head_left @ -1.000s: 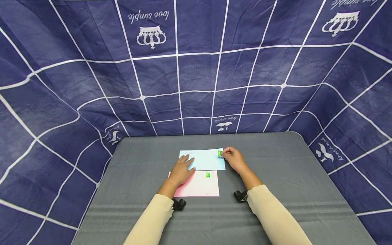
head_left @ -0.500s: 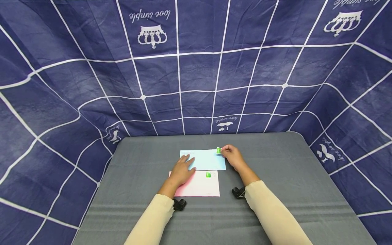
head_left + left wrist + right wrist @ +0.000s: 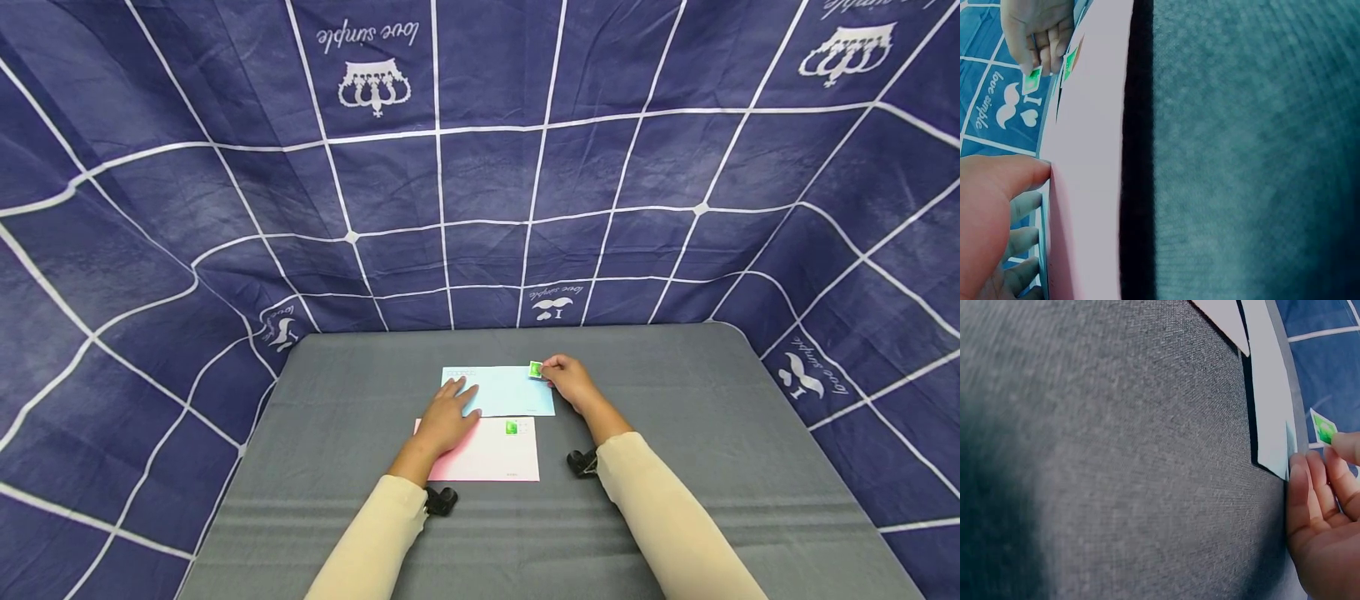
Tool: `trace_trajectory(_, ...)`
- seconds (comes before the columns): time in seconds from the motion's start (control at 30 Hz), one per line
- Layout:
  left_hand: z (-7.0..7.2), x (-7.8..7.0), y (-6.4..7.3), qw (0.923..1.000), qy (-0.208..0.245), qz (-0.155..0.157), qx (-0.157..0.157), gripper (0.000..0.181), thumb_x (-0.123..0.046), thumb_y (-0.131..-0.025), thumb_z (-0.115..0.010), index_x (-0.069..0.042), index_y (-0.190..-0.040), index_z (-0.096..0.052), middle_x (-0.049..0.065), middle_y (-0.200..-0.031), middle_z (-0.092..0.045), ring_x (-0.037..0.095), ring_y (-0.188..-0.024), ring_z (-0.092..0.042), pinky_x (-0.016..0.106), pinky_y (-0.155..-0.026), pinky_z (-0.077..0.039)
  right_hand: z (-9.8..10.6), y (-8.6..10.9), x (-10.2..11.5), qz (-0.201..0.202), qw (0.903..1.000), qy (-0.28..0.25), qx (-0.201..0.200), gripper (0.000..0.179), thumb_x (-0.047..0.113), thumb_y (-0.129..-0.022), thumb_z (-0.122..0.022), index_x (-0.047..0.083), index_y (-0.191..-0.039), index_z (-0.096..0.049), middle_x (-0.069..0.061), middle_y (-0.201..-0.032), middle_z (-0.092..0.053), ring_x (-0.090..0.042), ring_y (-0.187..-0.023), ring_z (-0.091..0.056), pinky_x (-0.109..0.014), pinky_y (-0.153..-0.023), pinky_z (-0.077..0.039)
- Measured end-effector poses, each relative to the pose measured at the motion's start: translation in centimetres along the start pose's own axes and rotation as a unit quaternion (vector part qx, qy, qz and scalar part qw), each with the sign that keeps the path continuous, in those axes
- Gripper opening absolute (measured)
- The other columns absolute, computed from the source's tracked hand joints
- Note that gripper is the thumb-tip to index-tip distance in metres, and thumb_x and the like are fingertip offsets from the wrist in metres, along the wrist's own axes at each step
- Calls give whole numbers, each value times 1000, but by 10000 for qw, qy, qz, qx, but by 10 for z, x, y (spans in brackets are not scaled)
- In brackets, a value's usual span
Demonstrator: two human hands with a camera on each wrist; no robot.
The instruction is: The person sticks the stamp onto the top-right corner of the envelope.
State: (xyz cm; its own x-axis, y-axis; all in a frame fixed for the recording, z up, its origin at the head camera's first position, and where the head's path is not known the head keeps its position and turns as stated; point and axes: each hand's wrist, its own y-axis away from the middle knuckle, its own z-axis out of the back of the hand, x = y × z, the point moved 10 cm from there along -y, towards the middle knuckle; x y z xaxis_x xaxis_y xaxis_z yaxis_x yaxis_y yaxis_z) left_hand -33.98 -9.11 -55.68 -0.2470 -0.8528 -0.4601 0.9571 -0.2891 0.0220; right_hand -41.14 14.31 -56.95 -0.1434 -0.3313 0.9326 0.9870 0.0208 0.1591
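A small green stamp with a white border [image 3: 536, 370] is pinched between the thumb and fingers of my right hand [image 3: 572, 384]. It stands just over the upper right corner of the light blue envelope [image 3: 506, 396]; the right wrist view shows the stamp [image 3: 1323, 429] raised above the surface. My left hand [image 3: 445, 419] lies with spread, straight fingers on the blue envelope's left part. Its palm is over the pink envelope [image 3: 487, 458], which lies nearer to me. A green stamp [image 3: 512, 427] is on the pink envelope's upper right.
Both envelopes lie on a table with grey cloth [image 3: 360, 375]. A dark blue curtain with white lines [image 3: 480, 183] hangs behind and at both sides. Black devices are strapped at the left wrist [image 3: 441, 501] and right wrist [image 3: 581, 463].
My right hand has lifted the stamp slightly off the blue envelope's corner and shifted it a little left, still pinching it. The left hand has stayed in place.
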Motion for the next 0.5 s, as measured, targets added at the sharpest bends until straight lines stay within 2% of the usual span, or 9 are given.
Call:
trace_trajectory(0.23, -2, 2, -1, 10000, 34, 71, 14, 54, -35, -102, -58, -14, -151, -49, 13, -164, -36, 35, -155, -25, 53, -126, -25, -3, -3, 3, 7, 10000, 59, 20, 16, 10, -97, -61, -5, -99, -65, -14, -90, -68, -19, -80, -62, -22, -70, -50)
trace_trajectory(0.5, -2, 3, -1, 10000, -11, 60, -2, 54, -36, -102, -58, -14, -151, -50, 13, -163, -36, 35, -155, -25, 54, -125, -26, -5, -8, -1, -146, 9989, 444, 19, 17, 14, -96, -62, -2, -101, -66, -5, -83, -64, -13, -74, -57, -20, -66, -48)
